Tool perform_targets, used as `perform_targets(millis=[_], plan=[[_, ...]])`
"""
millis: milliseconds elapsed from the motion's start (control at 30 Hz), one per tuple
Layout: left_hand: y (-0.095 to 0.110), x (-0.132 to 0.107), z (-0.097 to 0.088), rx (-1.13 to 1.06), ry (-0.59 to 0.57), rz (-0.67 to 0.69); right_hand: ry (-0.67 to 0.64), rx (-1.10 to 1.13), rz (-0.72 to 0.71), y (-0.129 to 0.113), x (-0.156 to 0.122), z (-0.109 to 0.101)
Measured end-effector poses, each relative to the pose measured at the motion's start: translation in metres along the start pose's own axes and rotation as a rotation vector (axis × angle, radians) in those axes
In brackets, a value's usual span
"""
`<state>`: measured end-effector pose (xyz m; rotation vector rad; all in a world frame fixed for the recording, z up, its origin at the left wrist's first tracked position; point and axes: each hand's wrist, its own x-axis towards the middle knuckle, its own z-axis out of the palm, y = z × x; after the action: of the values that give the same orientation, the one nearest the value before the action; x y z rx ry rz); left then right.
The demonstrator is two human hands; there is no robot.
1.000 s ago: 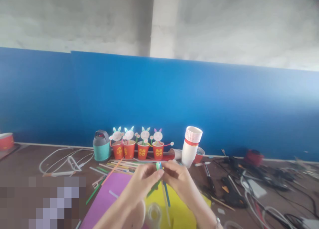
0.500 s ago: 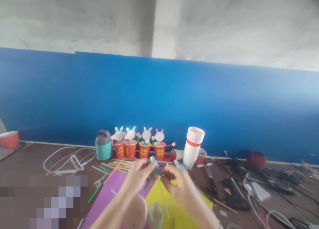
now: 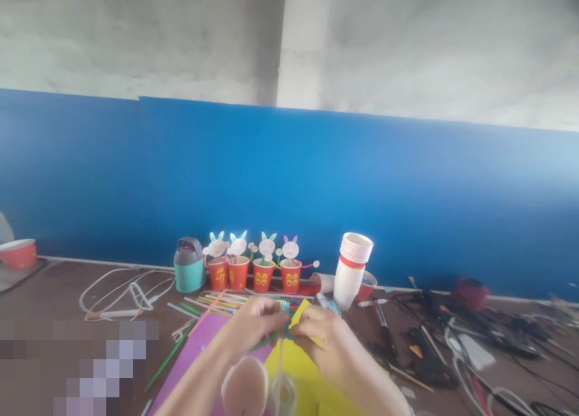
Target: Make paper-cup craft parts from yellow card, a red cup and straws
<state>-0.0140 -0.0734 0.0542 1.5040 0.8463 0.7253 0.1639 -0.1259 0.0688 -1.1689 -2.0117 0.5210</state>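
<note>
My left hand (image 3: 256, 322) is closed, its thumb and fingers pinching thin coloured straws (image 3: 284, 306) with green, white and blue ends. Facing it, my right hand (image 3: 319, 331) grips a blue piece (image 3: 287, 330) that meets the straws; how they join is too blurred to tell. A pale straw (image 3: 280, 359) hangs down between the hands, and a green straw (image 3: 265, 342) sticks out under my left fingers. Below my left wrist stands an open paper cup (image 3: 245, 387). A roll of clear tape (image 3: 284, 393) is beside it, on yellow paper (image 3: 301, 374).
Several red cups (image 3: 263, 275) with paper rabbit figures line the blue partition (image 3: 289, 175). Loose straws (image 3: 212, 301) and purple paper (image 3: 185, 368) lie to the left. At right are a cup stack (image 3: 350, 277), a marker (image 3: 384, 325), a glue gun (image 3: 429, 362) and tangled cables (image 3: 511, 337).
My hands have turned slightly and drawn the straws a little lower. The pale straw swung from slanting to nearly vertical, and the paper cup shows more fully.
</note>
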Motion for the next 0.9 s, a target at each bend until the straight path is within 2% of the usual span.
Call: perform_targets(millis=[100,200,267,367,467,667,767,900], plan=[[0.000,-0.001,-0.002,-0.008,-0.093,-0.027,-0.132,-0.159,-0.059,-0.004,-0.001,-0.003],[0.002,-0.002,-0.003,-0.059,-0.155,-0.069,-0.171,-0.105,-0.041,-0.006,-0.002,-0.006],[0.005,-0.003,-0.003,-0.077,-0.122,-0.061,-0.145,-0.076,0.006,-0.005,-0.003,-0.006],[0.011,-0.004,-0.003,-0.080,-0.011,-0.028,-0.064,-0.039,0.122,-0.001,-0.002,-0.005],[0.015,-0.005,-0.003,-0.101,0.000,-0.013,0.009,-0.061,0.194,0.005,-0.002,-0.003],[0.005,0.001,0.002,-0.177,0.035,0.026,0.047,-0.114,0.046,0.009,0.000,-0.003],[0.001,0.003,0.003,-0.130,-0.015,0.062,-0.011,-0.148,-0.021,0.005,0.000,-0.005],[0.001,0.000,0.000,-0.012,-0.096,0.026,-0.124,-0.204,-0.049,-0.005,-0.004,-0.008]])
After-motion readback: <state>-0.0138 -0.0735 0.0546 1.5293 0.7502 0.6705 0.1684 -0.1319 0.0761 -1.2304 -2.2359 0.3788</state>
